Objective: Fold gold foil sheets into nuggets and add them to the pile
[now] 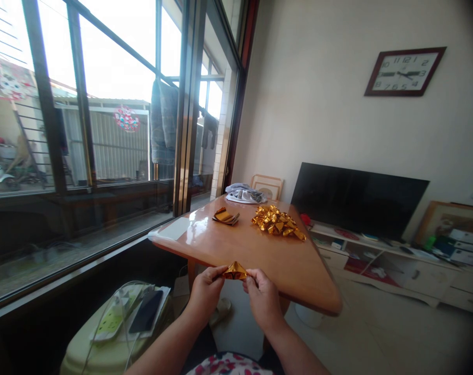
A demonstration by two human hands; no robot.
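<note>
Between my two hands, just off the near edge of the wooden table, is a folded gold foil paper piece with a raised, pointed middle. My left hand pinches its left end between thumb and fingers. At the right end, my right hand grips it the same way. Farther back on the table lies a heap of folded gold foil pieces. To the left of that heap rests a small stack of flat gold foil sheets.
Folded cloth lies at the table's far end. A pale green stool at lower left carries a phone, a power strip and cables. Beyond the table's right side stands a low cabinet with a television.
</note>
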